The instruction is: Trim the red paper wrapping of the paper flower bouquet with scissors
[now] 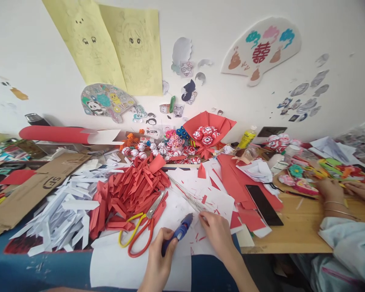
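My left hand [160, 257] is closed around blue-handled pliers [181, 229], whose dark tip points up and right over the white paper. Just to the right, my right hand [217, 233] has its thumb and fingertips pinched together at the near ends of a bundle of thin wires [187, 192]. Whether a single wire is between those fingers is too small to tell. Scissors [147, 217] with one yellow and one red handle lie left of the pliers, blades against a heap of folded red paper strips [130, 184]. White paper [176, 243] lies beneath my hands.
Folded white strips [62, 211] and cardboard [33, 190] lie left. Behind stand paper flowers and a red-wrapped bouquet [207, 136]. A black phone [264, 205] rests right, on red paper. Another person's hands [330, 190] work among colourful pieces at the wooden table [295, 235].
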`<action>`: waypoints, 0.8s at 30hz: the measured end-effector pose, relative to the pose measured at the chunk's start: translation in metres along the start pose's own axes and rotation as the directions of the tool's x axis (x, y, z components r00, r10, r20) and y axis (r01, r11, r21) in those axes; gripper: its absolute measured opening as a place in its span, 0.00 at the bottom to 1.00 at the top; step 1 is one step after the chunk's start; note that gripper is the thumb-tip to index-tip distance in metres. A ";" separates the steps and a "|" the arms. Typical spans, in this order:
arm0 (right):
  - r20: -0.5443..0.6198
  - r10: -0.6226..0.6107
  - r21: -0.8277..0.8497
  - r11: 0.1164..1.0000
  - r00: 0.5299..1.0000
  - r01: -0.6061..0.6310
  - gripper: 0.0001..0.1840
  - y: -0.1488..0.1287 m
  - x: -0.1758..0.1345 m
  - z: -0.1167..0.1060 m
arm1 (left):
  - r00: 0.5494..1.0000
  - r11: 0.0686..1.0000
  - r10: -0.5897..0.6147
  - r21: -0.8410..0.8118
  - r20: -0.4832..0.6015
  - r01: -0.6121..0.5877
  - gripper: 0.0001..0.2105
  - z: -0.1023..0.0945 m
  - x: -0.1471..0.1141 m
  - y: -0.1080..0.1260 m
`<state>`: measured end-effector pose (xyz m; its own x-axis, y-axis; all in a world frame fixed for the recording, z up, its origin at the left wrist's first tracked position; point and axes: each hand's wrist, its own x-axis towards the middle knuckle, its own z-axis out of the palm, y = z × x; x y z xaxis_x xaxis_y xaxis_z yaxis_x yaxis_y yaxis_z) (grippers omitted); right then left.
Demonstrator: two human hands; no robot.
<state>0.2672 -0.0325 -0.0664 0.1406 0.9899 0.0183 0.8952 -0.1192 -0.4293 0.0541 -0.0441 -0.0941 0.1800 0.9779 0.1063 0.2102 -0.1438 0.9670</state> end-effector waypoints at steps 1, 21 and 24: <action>0.000 -0.002 0.003 1.000 1.000 0.002 0.15 0.000 0.000 0.000 | 1.000 1.000 -0.001 -0.001 0.010 0.001 0.11 0.000 0.000 0.000; -0.033 -0.001 -0.001 1.000 0.999 0.001 0.14 0.002 0.000 0.001 | 1.000 1.000 0.002 0.001 -0.005 -0.002 0.11 -0.002 0.004 0.002; -0.046 -0.009 0.018 1.000 0.999 0.010 0.15 0.004 -0.001 0.003 | 1.000 1.000 0.000 0.005 0.004 0.000 0.11 -0.003 0.004 0.000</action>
<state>0.2699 -0.0342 -0.0706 0.1522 0.9863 0.0639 0.8890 -0.1083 -0.4449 0.0514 -0.0400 -0.0934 0.1835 0.9774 0.1054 0.2150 -0.1445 0.9659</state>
